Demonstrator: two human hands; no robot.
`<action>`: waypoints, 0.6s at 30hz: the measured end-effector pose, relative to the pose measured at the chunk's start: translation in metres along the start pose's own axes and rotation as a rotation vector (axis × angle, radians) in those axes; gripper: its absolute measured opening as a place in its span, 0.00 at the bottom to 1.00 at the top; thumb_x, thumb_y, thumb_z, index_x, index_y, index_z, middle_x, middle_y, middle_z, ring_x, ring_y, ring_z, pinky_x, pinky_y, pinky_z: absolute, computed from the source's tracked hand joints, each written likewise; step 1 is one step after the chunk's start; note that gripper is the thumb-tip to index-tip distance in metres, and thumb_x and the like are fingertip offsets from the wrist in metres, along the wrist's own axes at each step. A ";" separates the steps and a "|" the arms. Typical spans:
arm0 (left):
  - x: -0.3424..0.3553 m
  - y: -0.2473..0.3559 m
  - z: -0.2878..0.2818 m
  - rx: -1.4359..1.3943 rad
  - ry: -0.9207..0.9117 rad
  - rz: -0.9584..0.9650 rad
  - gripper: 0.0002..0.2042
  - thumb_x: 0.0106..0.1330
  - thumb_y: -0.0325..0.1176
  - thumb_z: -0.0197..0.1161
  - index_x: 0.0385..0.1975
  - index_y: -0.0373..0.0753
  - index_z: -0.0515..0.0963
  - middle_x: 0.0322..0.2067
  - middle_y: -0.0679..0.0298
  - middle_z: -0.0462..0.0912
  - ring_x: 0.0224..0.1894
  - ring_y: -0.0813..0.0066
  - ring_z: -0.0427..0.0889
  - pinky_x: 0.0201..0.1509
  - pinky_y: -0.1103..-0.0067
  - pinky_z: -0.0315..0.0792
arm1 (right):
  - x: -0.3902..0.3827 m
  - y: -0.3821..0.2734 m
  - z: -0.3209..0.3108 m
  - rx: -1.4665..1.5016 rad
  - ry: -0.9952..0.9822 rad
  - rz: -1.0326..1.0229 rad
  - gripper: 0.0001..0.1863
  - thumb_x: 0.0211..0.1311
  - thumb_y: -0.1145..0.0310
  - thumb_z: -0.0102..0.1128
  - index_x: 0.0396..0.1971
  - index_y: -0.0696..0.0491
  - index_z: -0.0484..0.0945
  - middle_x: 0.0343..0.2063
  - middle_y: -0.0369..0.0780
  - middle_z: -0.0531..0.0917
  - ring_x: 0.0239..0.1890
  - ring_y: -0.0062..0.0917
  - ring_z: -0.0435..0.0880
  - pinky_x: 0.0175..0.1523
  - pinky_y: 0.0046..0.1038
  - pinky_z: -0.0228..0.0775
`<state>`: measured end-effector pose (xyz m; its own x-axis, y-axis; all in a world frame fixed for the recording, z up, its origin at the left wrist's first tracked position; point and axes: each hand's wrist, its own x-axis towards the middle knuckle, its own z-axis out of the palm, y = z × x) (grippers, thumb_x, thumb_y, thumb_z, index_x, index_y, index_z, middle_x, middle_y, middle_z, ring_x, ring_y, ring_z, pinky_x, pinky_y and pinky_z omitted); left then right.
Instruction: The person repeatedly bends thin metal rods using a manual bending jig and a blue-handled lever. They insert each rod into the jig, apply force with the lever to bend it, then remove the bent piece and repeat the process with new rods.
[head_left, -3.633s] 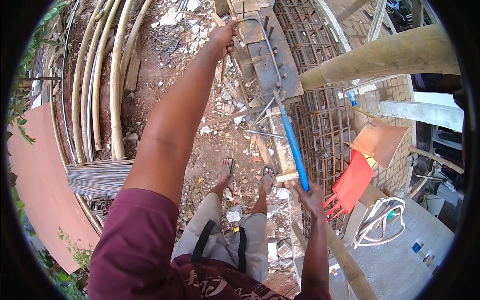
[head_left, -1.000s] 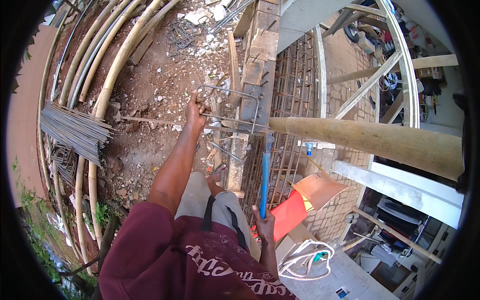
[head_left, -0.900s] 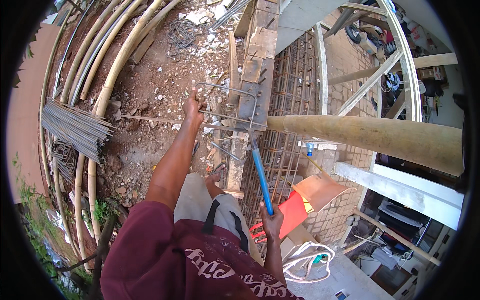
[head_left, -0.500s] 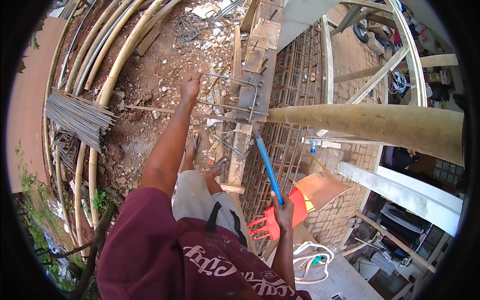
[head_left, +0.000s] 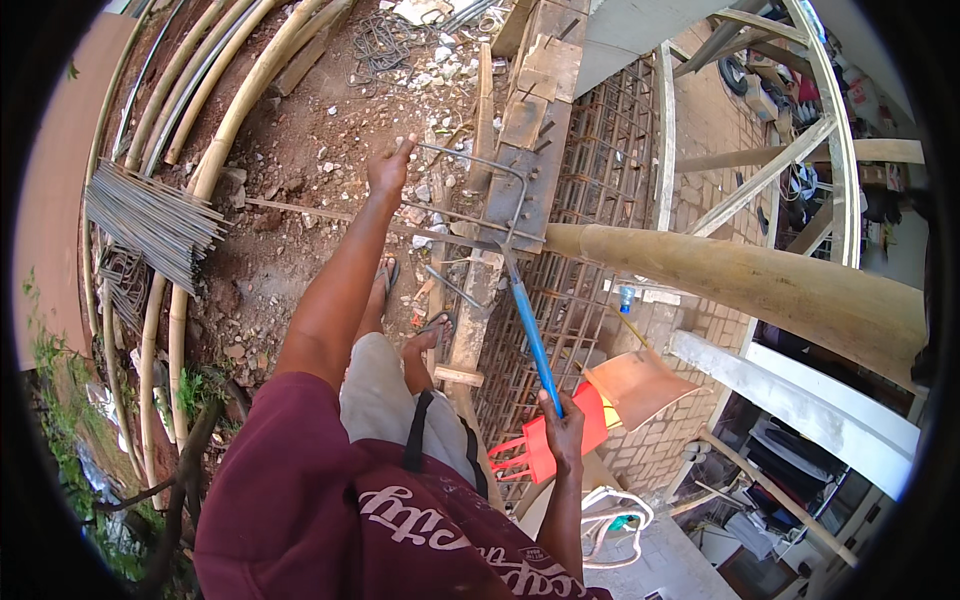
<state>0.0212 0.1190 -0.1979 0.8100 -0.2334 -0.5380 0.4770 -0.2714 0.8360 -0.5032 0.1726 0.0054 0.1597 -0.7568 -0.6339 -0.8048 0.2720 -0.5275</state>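
Observation:
My left hand (head_left: 388,172) is closed round one end of a thin steel bar (head_left: 470,157), bent into a squared hook. The bar lies over a dark steel plate with pins (head_left: 515,190) on a wooden bench (head_left: 467,340). Closed round the lower end of a blue-handled bar bender (head_left: 533,335), my right hand (head_left: 562,425) is low on the right. The bender's head meets the bent bar at the plate's near edge; its exact grip there is too small to tell. Another bent bar (head_left: 455,288) rests nearer on the bench.
Rebar cages (head_left: 610,150) run along the bench's right side. A thick bamboo pole (head_left: 740,265) extends rightward from the plate. A red bag (head_left: 545,450) lies near my right hand. To the left are cut steel rods (head_left: 155,225), bamboo poles (head_left: 235,120) and rubble-strewn soil (head_left: 290,150).
The view has turned slightly, so the bench and the bamboo pole sit differently in the picture. Both hands keep their hold; the bent bar and bender remain at the plate.

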 end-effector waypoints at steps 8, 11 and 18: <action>0.007 0.006 -0.005 0.071 -0.102 -0.098 0.26 0.60 0.60 0.81 0.24 0.43 0.78 0.15 0.77 0.61 0.16 0.81 0.55 0.21 0.76 0.48 | 0.100 0.001 -0.069 -0.027 -0.259 -0.032 0.30 0.72 0.38 0.67 0.29 0.55 0.85 0.19 0.27 0.69 0.24 0.15 0.64 0.30 0.27 0.55; 0.006 0.012 -0.005 0.139 -0.078 -0.102 0.26 0.62 0.60 0.79 0.24 0.43 0.77 0.14 0.77 0.59 0.14 0.81 0.52 0.19 0.76 0.46 | 0.133 -0.005 -0.089 -0.211 -0.284 -0.063 0.32 0.69 0.35 0.68 0.27 0.54 0.85 0.18 0.26 0.68 0.23 0.15 0.65 0.29 0.28 0.55; -0.001 0.013 -0.006 0.112 -0.083 -0.095 0.24 0.62 0.57 0.81 0.24 0.42 0.80 0.13 0.75 0.62 0.14 0.80 0.54 0.19 0.74 0.49 | 0.164 -0.009 -0.108 -0.346 -0.288 -0.151 0.35 0.65 0.32 0.69 0.25 0.55 0.86 0.16 0.28 0.68 0.22 0.17 0.66 0.29 0.32 0.58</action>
<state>0.0283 0.1214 -0.1858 0.7299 -0.2769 -0.6250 0.5055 -0.3968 0.7662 -0.5316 -0.0186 -0.0326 0.4023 -0.5639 -0.7212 -0.8957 -0.0794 -0.4376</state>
